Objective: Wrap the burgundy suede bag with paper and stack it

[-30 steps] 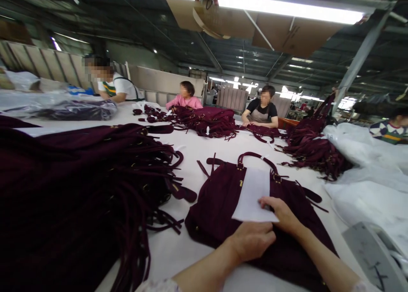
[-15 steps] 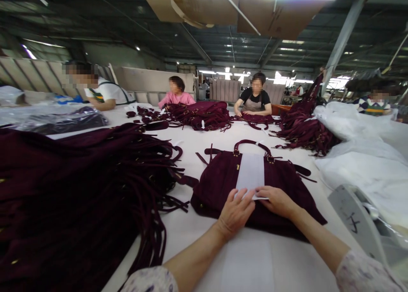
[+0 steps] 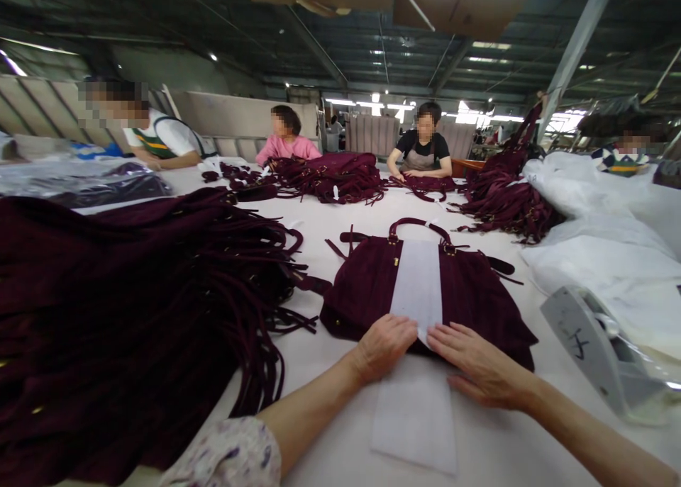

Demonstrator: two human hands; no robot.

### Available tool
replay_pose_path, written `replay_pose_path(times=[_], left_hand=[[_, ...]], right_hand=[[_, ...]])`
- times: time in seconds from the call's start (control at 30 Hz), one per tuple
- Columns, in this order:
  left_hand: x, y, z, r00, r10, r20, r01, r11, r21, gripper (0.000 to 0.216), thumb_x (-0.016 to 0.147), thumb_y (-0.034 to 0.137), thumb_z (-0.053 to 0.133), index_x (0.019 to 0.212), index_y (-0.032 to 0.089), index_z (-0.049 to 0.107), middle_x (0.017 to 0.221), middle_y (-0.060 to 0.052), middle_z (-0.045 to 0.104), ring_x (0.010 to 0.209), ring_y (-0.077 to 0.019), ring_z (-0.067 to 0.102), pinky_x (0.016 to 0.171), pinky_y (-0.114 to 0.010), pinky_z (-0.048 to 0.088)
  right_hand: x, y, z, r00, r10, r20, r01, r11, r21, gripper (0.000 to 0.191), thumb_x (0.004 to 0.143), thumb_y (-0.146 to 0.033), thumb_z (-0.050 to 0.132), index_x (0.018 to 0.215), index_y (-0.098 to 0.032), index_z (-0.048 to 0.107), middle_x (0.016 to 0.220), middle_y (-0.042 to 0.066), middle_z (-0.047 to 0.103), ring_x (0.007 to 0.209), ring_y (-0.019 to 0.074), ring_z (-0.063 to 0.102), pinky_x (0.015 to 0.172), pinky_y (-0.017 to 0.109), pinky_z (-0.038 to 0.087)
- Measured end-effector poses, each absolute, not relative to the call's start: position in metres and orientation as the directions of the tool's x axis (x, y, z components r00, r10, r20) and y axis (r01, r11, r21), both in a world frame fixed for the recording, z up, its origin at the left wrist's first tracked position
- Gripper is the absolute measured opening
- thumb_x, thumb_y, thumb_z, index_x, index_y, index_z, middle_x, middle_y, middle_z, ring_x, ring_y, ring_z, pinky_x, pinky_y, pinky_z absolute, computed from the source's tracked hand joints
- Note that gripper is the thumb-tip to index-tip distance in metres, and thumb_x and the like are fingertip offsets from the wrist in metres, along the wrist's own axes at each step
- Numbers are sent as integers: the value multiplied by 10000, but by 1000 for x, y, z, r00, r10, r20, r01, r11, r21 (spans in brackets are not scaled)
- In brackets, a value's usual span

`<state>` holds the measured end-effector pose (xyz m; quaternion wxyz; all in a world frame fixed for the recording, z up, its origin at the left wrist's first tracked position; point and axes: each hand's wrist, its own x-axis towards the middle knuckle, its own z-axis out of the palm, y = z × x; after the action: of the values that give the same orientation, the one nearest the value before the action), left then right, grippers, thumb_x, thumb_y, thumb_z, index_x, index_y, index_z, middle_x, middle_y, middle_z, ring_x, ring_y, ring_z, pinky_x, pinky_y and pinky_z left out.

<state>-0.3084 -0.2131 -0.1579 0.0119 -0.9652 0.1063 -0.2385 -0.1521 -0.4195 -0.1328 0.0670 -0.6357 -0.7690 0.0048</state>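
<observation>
A dark maroon suede handbag (image 3: pixel 362 288) lies flat on the white table (image 3: pixel 340 246), handle pointing away from me. A long white paper strip (image 3: pixel 416 288) runs down its middle and over the near edge onto the table. My left hand (image 3: pixel 384 345) rests at the bag's near edge with its fingers curled on the strip's left side. My right hand (image 3: pixel 482 366) lies flat with fingers stretched out, pressing the strip's right side at the bag's edge.
A big heap of maroon bags and straps (image 3: pixel 133 295) fills the left. More maroon piles (image 3: pixel 330 178) lie at the far side, where three people sit working. White plastic bags (image 3: pixel 601 246) and a grey tool (image 3: pixel 585 345) are at the right.
The white strip has been drawn down over the bag toward me and now hangs onto the table. Both hands slid back to the bag's near edge; the right hand flattened.
</observation>
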Motion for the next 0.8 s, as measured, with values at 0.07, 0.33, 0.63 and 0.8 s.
replay_pose_path(times=[0.07,0.33,0.63,0.8], left_hand=[[-313,-212,-160,856,-182,485,-194,-981,-25,210,951,212,445,1135,137,511,1118,-89,635,1075,-186,573,906,-331,432],[-318,-212,-150,891,-229,392,-236,-971,-32,228,895,312,567,1075,176,542,1111,-97,621,1056,-211,575,897,-334,440],[-319,-205,-149,853,-298,428,-256,-954,-154,182,931,283,499,1067,180,564,1042,-83,616,982,-181,574,848,-298,441],[-320,-206,-150,843,-305,443,-240,-950,-198,217,941,298,490,1121,199,558,1067,-85,616,998,-183,571,849,-299,434]], right_hand=[[-152,-419,-130,-197,978,66,975,202,-93,719,826,-171,491,1500,-163,240,1520,107,328,1419,233,260,1177,489,208],[-161,-425,-121,-329,943,49,943,326,67,823,705,-151,620,1468,-203,317,1541,193,232,1415,350,224,1144,573,206],[-186,-394,-170,-391,781,487,917,284,280,248,922,-198,498,1129,-181,634,1295,97,584,1336,300,397,1106,502,364],[-207,-390,-190,-363,664,654,931,291,221,301,944,-163,385,1063,-126,659,1139,88,679,1214,235,538,1067,401,440]])
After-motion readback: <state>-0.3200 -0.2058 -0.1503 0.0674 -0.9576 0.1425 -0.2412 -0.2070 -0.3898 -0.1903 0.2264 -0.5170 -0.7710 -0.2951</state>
